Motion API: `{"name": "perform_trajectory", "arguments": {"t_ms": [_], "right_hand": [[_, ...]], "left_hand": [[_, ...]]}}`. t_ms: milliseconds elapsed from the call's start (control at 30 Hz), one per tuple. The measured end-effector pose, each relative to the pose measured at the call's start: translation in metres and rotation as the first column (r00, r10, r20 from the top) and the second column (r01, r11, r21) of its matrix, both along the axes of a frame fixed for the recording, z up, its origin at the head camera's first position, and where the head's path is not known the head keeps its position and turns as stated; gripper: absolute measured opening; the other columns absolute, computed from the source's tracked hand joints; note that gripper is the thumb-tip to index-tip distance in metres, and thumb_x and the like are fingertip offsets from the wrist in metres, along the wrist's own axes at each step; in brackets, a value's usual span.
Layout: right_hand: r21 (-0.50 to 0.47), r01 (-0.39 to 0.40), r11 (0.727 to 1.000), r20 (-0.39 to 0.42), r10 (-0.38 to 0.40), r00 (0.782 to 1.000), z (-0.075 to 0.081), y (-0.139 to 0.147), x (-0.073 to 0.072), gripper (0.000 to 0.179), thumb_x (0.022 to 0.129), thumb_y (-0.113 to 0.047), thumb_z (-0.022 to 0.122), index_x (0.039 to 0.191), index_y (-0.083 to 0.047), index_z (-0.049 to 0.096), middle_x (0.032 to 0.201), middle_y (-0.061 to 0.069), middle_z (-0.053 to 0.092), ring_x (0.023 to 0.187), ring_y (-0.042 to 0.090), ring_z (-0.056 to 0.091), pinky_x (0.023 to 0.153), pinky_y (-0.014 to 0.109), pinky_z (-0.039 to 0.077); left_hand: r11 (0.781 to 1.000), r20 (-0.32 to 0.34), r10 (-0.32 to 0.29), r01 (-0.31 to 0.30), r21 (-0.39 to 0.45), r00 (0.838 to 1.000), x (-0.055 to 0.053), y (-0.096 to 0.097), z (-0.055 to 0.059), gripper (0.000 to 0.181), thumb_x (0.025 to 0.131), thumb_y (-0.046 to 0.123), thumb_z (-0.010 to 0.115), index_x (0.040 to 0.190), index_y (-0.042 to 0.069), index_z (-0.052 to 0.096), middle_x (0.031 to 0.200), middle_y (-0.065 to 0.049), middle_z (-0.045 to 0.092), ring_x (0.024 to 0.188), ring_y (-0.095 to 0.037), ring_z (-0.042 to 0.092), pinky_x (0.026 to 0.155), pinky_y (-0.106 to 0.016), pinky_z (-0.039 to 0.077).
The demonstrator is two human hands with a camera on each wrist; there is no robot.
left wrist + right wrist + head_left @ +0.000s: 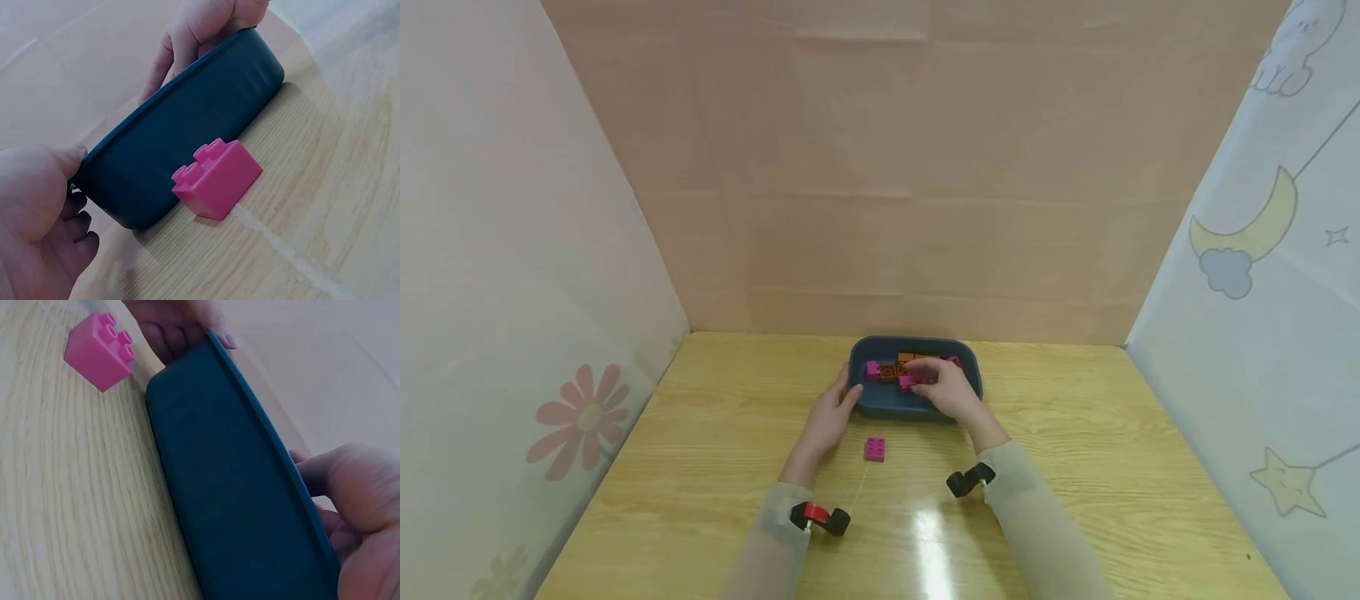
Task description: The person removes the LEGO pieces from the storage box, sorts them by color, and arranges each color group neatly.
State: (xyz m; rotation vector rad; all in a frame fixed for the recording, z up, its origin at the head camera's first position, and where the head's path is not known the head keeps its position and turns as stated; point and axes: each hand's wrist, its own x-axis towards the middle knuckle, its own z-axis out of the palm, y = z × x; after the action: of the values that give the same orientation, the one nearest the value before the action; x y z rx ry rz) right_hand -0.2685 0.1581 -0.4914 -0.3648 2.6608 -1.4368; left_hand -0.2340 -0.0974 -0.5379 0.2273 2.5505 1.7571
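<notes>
In the head view my left hand (829,414) grips the left end of a dark blue tray (891,413), thumb at the rim and fingers curled against the outside. My right hand (951,392) reaches over the front right rim into the tray. Its thumb and forefinger are spread apart around loose toy building bricks, beside a pink brick (906,383). Brown bricks (887,372) and orange bricks (906,357) lie around them. In both wrist views the tray wall hides the bricks inside and the right fingertips.
A studded pink building brick (219,181) stands on the wooden table (745,433) in front of the tray, between my forearms. A thin pale line (861,486) runs from it toward my left wrist. A beige backdrop (880,250) rises behind the table, with patterned side panels.
</notes>
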Motion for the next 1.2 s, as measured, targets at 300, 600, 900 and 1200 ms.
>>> {"name": "perform_trajectory", "arguments": {"t_ms": [300, 600, 900, 1200], "right_hand": [[0.009, 0.04, 0.999, 0.035, -0.04, 0.999, -0.0026, -0.0026, -0.0038, 0.037, 0.097, 0.0, 0.077, 0.133, -0.008, 0.075, 0.127, 0.008, 0.075, 0.121, 0.029, 0.067, 0.109, 0.051, 0.052], [0.049, 0.052, 0.997, 0.074, -0.055, 0.996, -0.005, -0.0024, -0.0053, 0.035, 0.098, -0.003, 0.077, 0.133, -0.01, 0.076, 0.129, 0.008, 0.074, 0.123, 0.029, 0.067, 0.109, 0.052, 0.052], [0.115, 0.04, 0.993, -0.001, -0.04, 0.999, -0.0086, -0.002, -0.0067, 0.03, 0.097, -0.003, 0.078, 0.127, -0.009, 0.079, 0.121, 0.007, 0.077, 0.114, 0.027, 0.071, 0.102, 0.051, 0.057], [0.161, 0.055, 0.985, -0.04, -0.049, 0.998, -0.0083, -0.0062, -0.0033, 0.026, 0.095, -0.006, 0.082, 0.121, -0.011, 0.081, 0.114, 0.005, 0.078, 0.105, 0.024, 0.073, 0.096, 0.048, 0.06]], "left_hand": [[1.0, -0.001, 0.001, -0.001, 0.022, 1.0, 0.002, -0.0018, 0.0006, 0.073, 0.114, 0.046, 0.051, 0.17, 0.009, 0.025, 0.176, -0.009, 0.023, 0.16, -0.032, 0.026, 0.129, -0.05, 0.024], [1.0, 0.006, 0.005, -0.005, 0.012, 1.0, 0.0041, -0.0012, 0.0015, 0.073, 0.114, 0.046, 0.051, 0.17, 0.009, 0.025, 0.175, -0.008, 0.024, 0.158, -0.035, 0.029, 0.129, -0.051, 0.025], [1.0, -0.013, 0.004, -0.003, 0.031, 1.0, 0.0009, 0.0015, 0.0026, 0.075, 0.112, 0.045, 0.055, 0.169, 0.006, 0.027, 0.175, -0.011, 0.025, 0.159, -0.034, 0.027, 0.129, -0.05, 0.026], [0.999, -0.013, 0.011, -0.01, 0.037, 1.0, 0.0025, 0.0023, 0.0056, 0.067, 0.114, 0.03, 0.057, 0.168, 0.005, 0.028, 0.174, -0.011, 0.026, 0.159, -0.033, 0.027, 0.129, -0.05, 0.025]]}}
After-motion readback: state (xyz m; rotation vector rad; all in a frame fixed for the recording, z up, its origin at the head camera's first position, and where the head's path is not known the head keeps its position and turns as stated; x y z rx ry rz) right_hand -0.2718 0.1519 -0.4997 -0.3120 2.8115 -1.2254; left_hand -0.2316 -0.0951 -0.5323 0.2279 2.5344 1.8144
